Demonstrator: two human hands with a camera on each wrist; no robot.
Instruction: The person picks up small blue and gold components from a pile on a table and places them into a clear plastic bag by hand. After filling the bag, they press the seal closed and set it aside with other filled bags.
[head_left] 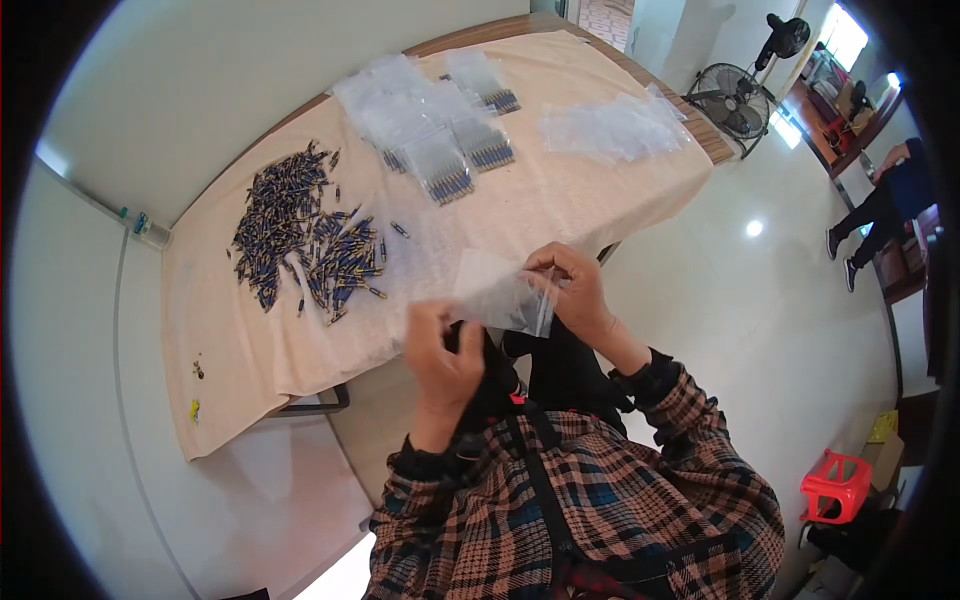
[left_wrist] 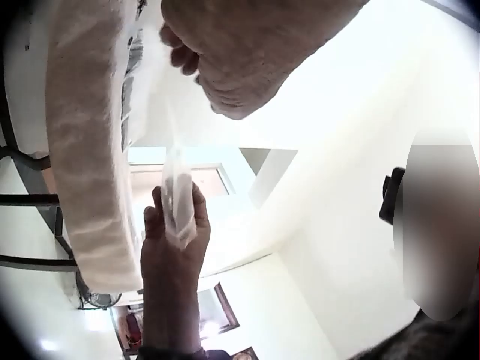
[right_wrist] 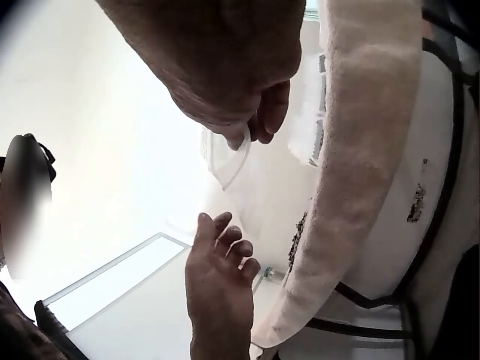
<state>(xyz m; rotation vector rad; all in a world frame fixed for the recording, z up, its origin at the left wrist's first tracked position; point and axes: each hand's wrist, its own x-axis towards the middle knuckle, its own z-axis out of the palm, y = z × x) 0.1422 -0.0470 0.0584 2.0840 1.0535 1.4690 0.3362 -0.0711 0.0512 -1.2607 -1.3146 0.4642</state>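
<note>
A clear plastic bag [head_left: 505, 300] hangs in front of the person's torso, off the table's near edge. The right hand [head_left: 582, 300] pinches it by one edge between thumb and fingers. Close to the bag's other side is the left hand [head_left: 442, 360], somewhat blurred in the head view. In the right wrist view the fingers of the left hand [right_wrist: 221, 289] are loosely bent and apart from the bag [right_wrist: 227, 161]. The left wrist view shows the bag [left_wrist: 178, 199] edge-on, in front of the right hand [left_wrist: 174, 262].
On the cloth-covered table [head_left: 520, 215] lies a heap of small dark blue pieces [head_left: 275, 225] with gold-coloured ends. Filled clear bags [head_left: 445, 180] stack at the back, flat clear bags [head_left: 615, 130] to their right. A fan [head_left: 735, 100], a red stool [head_left: 835, 487] and another person [head_left: 885, 205] are at right.
</note>
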